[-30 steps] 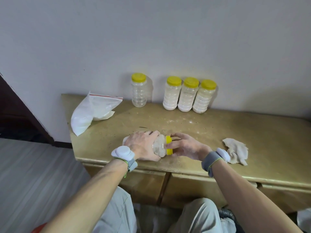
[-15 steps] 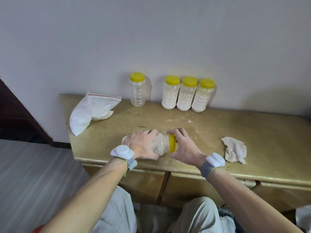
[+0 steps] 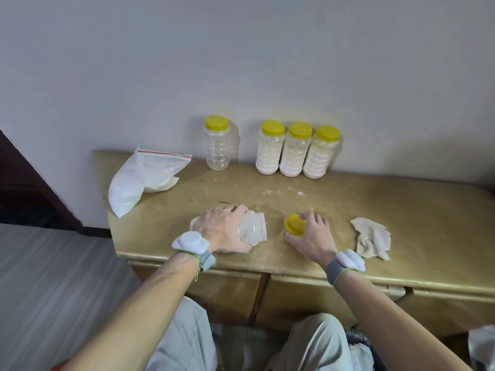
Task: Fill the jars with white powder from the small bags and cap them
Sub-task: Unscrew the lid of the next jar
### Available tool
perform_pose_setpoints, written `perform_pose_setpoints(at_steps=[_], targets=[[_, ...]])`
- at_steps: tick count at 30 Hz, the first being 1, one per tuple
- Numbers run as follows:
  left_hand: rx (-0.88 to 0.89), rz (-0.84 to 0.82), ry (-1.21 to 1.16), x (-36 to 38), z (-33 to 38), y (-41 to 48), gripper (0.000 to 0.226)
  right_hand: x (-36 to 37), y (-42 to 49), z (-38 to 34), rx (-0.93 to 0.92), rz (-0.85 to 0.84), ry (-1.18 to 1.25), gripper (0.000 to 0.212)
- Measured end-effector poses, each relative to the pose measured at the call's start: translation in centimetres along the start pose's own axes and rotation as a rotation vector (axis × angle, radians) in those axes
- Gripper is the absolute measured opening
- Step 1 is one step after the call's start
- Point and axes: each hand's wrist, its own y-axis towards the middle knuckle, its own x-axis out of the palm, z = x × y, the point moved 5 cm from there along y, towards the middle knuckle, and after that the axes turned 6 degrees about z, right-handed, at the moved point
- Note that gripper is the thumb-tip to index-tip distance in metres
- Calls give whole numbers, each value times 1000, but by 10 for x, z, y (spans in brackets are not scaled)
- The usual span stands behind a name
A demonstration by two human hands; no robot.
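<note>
Desk (image 3: 401, 210): left hand (image 3: 222, 228) clasping uncapped jar (image 3: 253, 227) lying sideways; right hand (image 3: 312, 234) pinching yellow cap (image 3: 294, 224), just beside the jar's mouth, apart.

Uncapped clear jar (image 3: 253, 228) lies on its side on table (image 3: 401, 210); its yellow cap (image 3: 294, 224) just beside, apart.

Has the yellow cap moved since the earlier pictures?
Yes. The yellow cap, in the right hand, came off the lying jar and moved right, toward the cloth.
</note>
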Motion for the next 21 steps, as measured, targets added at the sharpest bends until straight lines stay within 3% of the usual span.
perform_pose_setpoints(at_steps=[3, 7, 11, 21], targets=[[-42, -20, -31, 5, -4, 0, 76, -6, -3, -15, -82, 57, 28, 49], [-23, -24, -5, 4, -1, 1, 69, -17, -7, -45, -193, -41, 191, 9], [-15, -23, 1, 3, 1, 0, 69, -18, -15, -65, -239, -170, 205, 14], [33, 6, 15, 2, 2, -1, 70, -13, -22, -66, -303, -207, 241, 11]])
